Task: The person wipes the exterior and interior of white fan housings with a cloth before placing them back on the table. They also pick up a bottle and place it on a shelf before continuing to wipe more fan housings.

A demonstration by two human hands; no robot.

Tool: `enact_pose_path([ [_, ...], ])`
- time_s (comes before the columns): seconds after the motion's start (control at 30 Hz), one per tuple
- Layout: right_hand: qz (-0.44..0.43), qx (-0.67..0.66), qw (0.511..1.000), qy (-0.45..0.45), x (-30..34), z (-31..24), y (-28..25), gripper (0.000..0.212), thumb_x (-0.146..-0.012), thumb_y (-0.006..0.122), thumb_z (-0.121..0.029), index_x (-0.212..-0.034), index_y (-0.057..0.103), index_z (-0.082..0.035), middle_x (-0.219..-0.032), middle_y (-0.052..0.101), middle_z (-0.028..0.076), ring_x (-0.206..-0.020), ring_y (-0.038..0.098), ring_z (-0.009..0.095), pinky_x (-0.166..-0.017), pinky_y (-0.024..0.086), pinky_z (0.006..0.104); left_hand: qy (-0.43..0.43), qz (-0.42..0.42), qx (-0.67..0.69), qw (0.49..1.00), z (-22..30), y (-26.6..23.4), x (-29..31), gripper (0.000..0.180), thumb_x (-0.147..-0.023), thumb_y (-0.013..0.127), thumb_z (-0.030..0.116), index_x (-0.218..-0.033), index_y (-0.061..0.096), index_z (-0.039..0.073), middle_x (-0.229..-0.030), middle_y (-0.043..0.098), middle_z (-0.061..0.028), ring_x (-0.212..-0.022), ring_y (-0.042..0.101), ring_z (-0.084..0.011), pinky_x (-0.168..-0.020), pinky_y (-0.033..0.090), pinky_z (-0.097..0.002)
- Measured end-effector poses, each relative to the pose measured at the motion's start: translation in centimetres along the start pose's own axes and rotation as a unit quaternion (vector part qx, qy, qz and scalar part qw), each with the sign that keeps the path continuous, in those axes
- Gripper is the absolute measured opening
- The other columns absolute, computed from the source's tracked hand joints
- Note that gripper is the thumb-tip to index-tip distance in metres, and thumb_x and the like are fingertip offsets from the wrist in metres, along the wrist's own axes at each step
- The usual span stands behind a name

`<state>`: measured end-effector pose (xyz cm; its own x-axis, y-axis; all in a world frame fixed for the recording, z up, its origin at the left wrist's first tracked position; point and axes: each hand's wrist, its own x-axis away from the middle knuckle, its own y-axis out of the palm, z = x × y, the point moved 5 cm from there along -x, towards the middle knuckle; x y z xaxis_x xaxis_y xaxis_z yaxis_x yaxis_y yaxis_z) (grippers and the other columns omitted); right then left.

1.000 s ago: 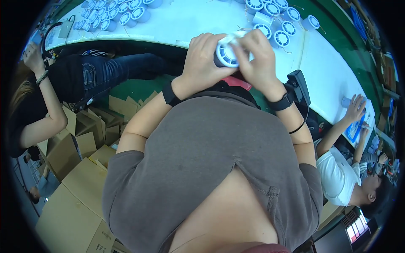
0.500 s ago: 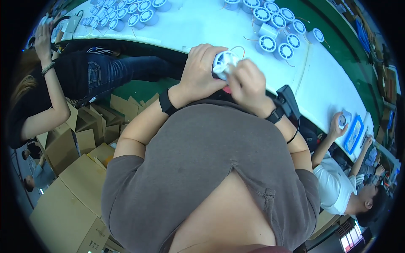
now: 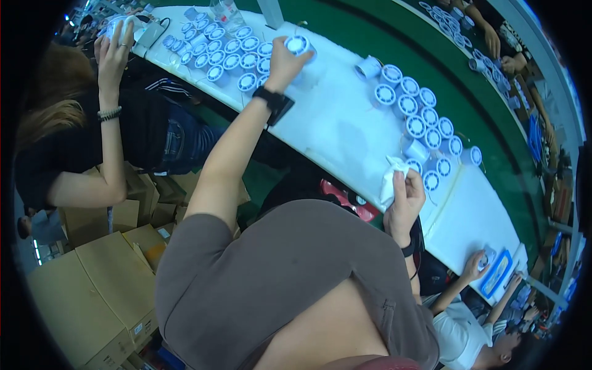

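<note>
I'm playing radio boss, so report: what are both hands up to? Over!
Left hand gripping cylinder. Right hand pinching white cloth. Other cylinders close by both.

White cloth partly hidden by right hand.

Cylinders stand on a worktable at the frame's upper left, a second cluster at upper right, cartons at lower left.

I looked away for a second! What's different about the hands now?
The left hand has carried the round white part forward, to the left cluster of parts. The right hand has pulled the crumpled white cloth away from it, rightward. Each hand still holds its thing.
</note>
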<state>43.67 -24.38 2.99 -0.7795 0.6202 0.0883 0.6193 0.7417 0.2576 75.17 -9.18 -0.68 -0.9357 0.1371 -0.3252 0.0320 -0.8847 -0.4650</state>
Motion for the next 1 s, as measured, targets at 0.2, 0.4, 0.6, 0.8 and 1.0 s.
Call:
enact_pose_path([
  [0.2,0.097,0.012,0.995,-0.018,-1.6,0.6,0.5,0.010,-0.081,0.051,-0.005,-0.088,0.051,0.002,-0.081,0.055,0.004,-0.072,0.049,0.006,-0.065,0.037,0.0187,-0.047,0.007,-0.192,0.980,-7.0,3.9,-8.4,0.062,-0.057,0.071,0.032,-0.097,0.043,-0.005,-0.093,0.052,-0.0169,-0.087,0.053,-0.0283,-0.074,0.042,-0.0354],
  [0.4,0.174,0.004,0.985,0.002,-3.7,2.2,1.6,0.006,-0.081,0.050,-0.006,-0.083,0.052,0.000,-0.077,0.053,0.002,-0.067,0.047,0.006,-0.063,0.037,0.0184,-0.057,-0.205,-0.411,0.886,-8.8,6.2,-9.7,0.060,-0.060,0.065,0.043,-0.095,0.048,-0.003,-0.098,0.051,-0.0171,-0.092,0.050,-0.0294,-0.079,0.038,-0.0410],
  [0.6,0.139,0.002,0.990,0.009,-5.8,1.4,4.0,0.007,-0.081,0.049,-0.006,-0.083,0.052,0.000,-0.076,0.053,0.001,-0.068,0.045,0.006,-0.063,0.036,0.0188,0.017,-0.150,-0.352,0.924,-8.8,3.0,-8.2,0.069,-0.062,0.064,0.044,-0.106,0.044,-0.005,-0.101,0.051,-0.0180,-0.095,0.049,-0.0303,-0.083,0.035,-0.0422],
  [0.8,0.096,-0.081,0.991,0.054,-6.2,0.9,4.2,0.011,-0.082,0.048,-0.009,-0.088,0.052,-0.002,-0.081,0.055,0.003,-0.073,0.051,0.009,-0.065,0.038,0.0208,0.022,-0.205,0.153,0.967,2.3,-3.9,-3.1,0.055,-0.077,0.053,0.035,-0.112,0.040,-0.006,-0.105,0.051,-0.0186,-0.097,0.050,-0.0240,-0.080,0.039,-0.0332],
  [1.0,0.141,-0.195,0.952,0.187,-3.1,2.7,1.2,0.017,-0.083,0.046,-0.015,-0.094,0.051,-0.002,-0.088,0.055,0.005,-0.078,0.051,0.013,-0.062,0.038,0.0251,-0.255,-0.282,0.596,0.708,4.8,-6.5,0.9,0.035,-0.088,0.035,0.029,-0.105,0.045,0.000,-0.084,0.055,-0.0126,-0.080,0.053,-0.0239,-0.074,0.042,-0.0325],
])
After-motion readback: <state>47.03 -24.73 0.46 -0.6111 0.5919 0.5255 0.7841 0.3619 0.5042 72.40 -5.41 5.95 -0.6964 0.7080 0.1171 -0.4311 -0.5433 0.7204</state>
